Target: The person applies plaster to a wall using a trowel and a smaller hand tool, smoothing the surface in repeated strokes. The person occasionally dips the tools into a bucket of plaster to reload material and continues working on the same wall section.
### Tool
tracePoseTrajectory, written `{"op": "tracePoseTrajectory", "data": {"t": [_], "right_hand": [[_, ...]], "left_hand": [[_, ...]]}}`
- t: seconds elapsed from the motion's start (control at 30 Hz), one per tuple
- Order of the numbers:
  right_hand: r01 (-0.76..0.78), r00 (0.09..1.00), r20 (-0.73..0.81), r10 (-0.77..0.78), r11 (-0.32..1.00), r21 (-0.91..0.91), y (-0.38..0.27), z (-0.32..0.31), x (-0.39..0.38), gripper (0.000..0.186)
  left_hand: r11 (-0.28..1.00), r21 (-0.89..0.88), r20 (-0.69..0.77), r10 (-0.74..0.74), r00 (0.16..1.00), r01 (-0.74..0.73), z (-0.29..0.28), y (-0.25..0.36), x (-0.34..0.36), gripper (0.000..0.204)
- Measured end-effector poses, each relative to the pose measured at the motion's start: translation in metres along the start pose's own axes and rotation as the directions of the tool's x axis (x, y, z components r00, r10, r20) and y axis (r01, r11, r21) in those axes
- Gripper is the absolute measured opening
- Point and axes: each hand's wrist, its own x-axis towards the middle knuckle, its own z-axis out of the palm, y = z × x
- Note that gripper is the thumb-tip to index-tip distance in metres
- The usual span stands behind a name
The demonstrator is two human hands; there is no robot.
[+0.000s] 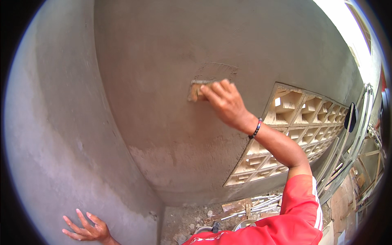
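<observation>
Right hand (pixel 223 103): fingers closed around small wooden float (pixel 196 90), pressed flat against grey plastered wall (pixel 163 49). Left hand (pixel 86 228): fingers spread, palm on side wall (pixel 49 134), holding nothing. Patterned vent blocks (pixel 294 126) just beside right forearm.

— What is blocking the right hand (pixel 223 103)?

— The grey wall (pixel 163 53) is standing right in front, and the block grille (pixel 294 130) is sitting just beside.

— Where is room showing?

— All across the smooth wall above and left.

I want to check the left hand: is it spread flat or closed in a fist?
Spread. The left hand lies open on the grey wall, its fingers apart.
</observation>
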Motion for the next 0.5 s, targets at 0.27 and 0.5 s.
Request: {"op": "tracePoseTrajectory", "data": {"t": [0.27, 0.5], "right_hand": [[-0.109, 0.992, -0.051, 0.119, 0.979, 0.171, 0.011, -0.038, -0.007, 0.028], [-0.254, 0.953, -0.158, 0.257, 0.966, 0.039, 0.013, -0.012, -0.003, 0.036]], "left_hand": [[1.0, 0.03, 0.011, -0.004, 1.0, 0.003, -0.004, -0.001, -0.002, 0.028], [1.0, 0.009, 0.001, -0.012, 1.0, 0.012, 0.003, 0.003, -0.003, 0.026]]}}
